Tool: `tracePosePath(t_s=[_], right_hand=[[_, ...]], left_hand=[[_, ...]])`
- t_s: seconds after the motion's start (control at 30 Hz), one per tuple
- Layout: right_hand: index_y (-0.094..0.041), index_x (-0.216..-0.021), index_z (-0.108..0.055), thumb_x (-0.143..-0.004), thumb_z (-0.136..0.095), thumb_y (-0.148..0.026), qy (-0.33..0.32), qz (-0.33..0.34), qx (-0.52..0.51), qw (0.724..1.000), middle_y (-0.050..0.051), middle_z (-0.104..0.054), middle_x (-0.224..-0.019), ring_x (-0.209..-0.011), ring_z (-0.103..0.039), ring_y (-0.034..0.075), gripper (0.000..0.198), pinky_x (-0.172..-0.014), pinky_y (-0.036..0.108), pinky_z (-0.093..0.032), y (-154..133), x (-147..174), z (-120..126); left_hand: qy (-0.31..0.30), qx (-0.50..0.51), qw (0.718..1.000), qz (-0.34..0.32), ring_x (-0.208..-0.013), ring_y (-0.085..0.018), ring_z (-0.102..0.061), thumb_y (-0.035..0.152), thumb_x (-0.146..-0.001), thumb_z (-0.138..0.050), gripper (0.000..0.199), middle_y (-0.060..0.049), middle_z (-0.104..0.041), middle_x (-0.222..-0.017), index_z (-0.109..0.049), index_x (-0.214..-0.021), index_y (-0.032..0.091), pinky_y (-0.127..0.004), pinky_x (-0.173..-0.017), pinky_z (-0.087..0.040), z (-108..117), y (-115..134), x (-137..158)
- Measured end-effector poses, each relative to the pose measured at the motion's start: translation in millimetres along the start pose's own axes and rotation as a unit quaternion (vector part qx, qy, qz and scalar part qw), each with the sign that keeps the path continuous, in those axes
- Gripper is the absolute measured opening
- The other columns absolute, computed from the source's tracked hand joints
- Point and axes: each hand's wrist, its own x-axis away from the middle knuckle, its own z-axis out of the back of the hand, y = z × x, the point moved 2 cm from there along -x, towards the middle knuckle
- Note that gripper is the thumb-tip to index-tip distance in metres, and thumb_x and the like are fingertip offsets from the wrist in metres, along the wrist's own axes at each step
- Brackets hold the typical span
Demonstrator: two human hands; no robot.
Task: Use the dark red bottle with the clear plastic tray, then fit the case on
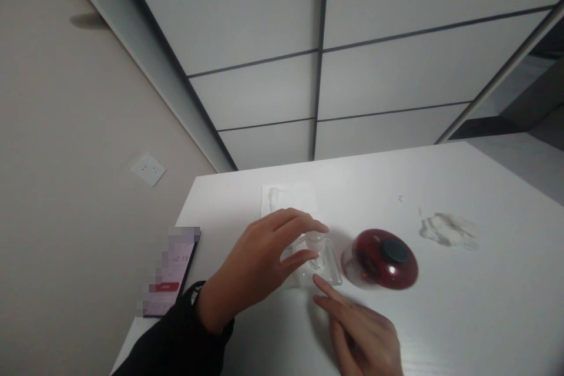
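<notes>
Left hand (259, 261) is over a small clear bottle (318, 261) on the white table (462, 317). Fingers are curved and loosely spread, with the thumb and forefinger pinched around the bottle's neck near the cap. The other fingers arch over it without touching anything I can make out. The bottle is see-through against a white top, so I can't say for sure how firm that grip is.

Right hand (363, 335) comes in from the bottom edge, forefinger stretched out with its tip right at the bottle's base, touching or very nearly. The rest of its fingers are relaxed and it isn't holding anything.

Count: one clear bottle, and one dark red round bottle (379, 259) with a black cap just beside it. There's one phone (170, 273) at the table's left edge near the left sleeve, one white sheet (286, 197) behind the hands, and one smeary patch (447, 229) well off to the right.
</notes>
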Motion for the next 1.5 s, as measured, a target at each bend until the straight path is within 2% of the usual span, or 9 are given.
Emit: tracePosePath(t_s=[0.23,0.4,0.7,0.93,1.1,1.2,1.33,1.43,1.5], right_hand=[[-0.015,-0.107,-0.072,-0.088,-0.049,0.004,0.004,0.007,-0.001,1.0,0.018,-0.082,-0.114,-0.077,-0.084,0.017,0.035,-0.068,0.017,-0.066,0,-2,-1],[-0.015,-0.106,-0.071,-0.088,-0.049,0.005,0.002,0.014,0.002,1.0,0.02,-0.082,-0.112,-0.072,-0.084,0.017,0.034,-0.066,0.016,-0.066,0,-2,-2],[-0.015,-0.106,-0.07,-0.087,-0.048,0.006,0.009,0.024,0.017,1.0,0.019,-0.083,-0.107,-0.063,-0.081,0.016,0.036,-0.061,0.016,-0.064,4,1,-4],[-0.016,-0.109,-0.071,-0.087,-0.049,0.008,-0.018,0.002,0.013,1.0,0.017,-0.082,-0.113,-0.055,-0.077,0.012,0.04,-0.055,0.016,-0.062,9,12,-8],[-0.017,-0.104,-0.071,-0.088,-0.045,0.005,0.033,0.002,0.024,0.999,0.015,-0.084,-0.108,-0.059,-0.079,0.014,0.037,-0.055,0.016,-0.062,6,11,-11],[-0.017,-0.105,-0.071,-0.09,-0.046,0.004,0.03,0.002,0.02,0.999,0.016,-0.083,-0.111,-0.065,-0.081,0.015,0.036,-0.06,0.017,-0.064,2,6,-10],[-0.015,-0.105,-0.073,-0.09,-0.049,0.004,0.018,0.034,0.018,0.999,0.019,-0.082,-0.116,-0.078,-0.084,0.019,0.034,-0.069,0.022,-0.068,-3,-1,-2],[-0.014,-0.103,-0.073,-0.088,-0.048,0.006,0.033,0.071,0.018,0.997,0.021,-0.082,-0.116,-0.084,-0.085,0.02,0.036,-0.07,0.024,-0.068,-9,1,3],[-0.014,-0.1,-0.074,-0.087,-0.049,0.006,0.043,0.097,0.028,0.994,0.017,-0.084,-0.108,-0.08,-0.084,0.019,0.035,-0.067,0.024,-0.066,-13,6,7]], left_hand=[[0.046,0.003,0.999,0.017,-0.104,-0.02,-0.073,0.025,-0.097,-0.079,0.028,-0.004,-0.077,-0.115,-0.069,-0.124,0.024,-0.034,-0.094,-0.061,12,-13,-9],[0.042,0.009,0.999,0.026,-0.106,-0.021,-0.07,0.022,-0.09,-0.086,0.033,-0.006,-0.075,-0.118,-0.073,-0.121,0.021,-0.036,-0.097,-0.058,18,-44,-35],[-0.084,-0.07,0.981,0.161,-0.114,-0.027,-0.072,0.024,-0.09,-0.081,0.033,-0.006,-0.08,-0.126,-0.076,-0.123,0.021,-0.042,-0.107,-0.054,-20,-126,-72],[-0.115,-0.086,0.975,0.169,-0.116,-0.031,-0.071,0.027,-0.087,-0.081,0.03,-0.007,-0.082,-0.119,-0.08,-0.117,0.023,-0.045,-0.106,-0.056,-43,-161,-71],[-0.096,-0.095,0.98,0.146,-0.132,-0.033,-0.062,0.033,-0.089,-0.083,0.046,-0.009,-0.074,-0.137,-0.072,-0.133,0.022,-0.05,-0.119,-0.047,-34,-144,-61],[-0.062,-0.079,0.988,0.115,-0.134,-0.03,-0.062,0.041,-0.1,-0.072,0.043,-0.009,-0.071,-0.142,-0.067,-0.138,0.022,-0.051,-0.121,-0.045,-12,-112,-43],[-0.045,-0.03,0.994,0.099,-0.134,-0.028,-0.063,0.053,-0.104,-0.065,0.047,-0.009,-0.07,-0.143,-0.063,-0.142,0.024,-0.051,-0.123,-0.045,8,-64,3],[-0.038,-0.001,0.993,0.11,-0.138,-0.028,-0.061,0.06,-0.101,-0.066,0.055,-0.009,-0.067,-0.148,-0.059,-0.145,0.027,-0.05,-0.123,-0.046,2,-42,39],[-0.027,0.0,0.993,0.116,-0.138,-0.029,-0.062,0.062,-0.097,-0.072,0.062,-0.01,-0.067,-0.147,-0.059,-0.146,0.027,-0.052,-0.122,-0.048,-9,-37,56]])
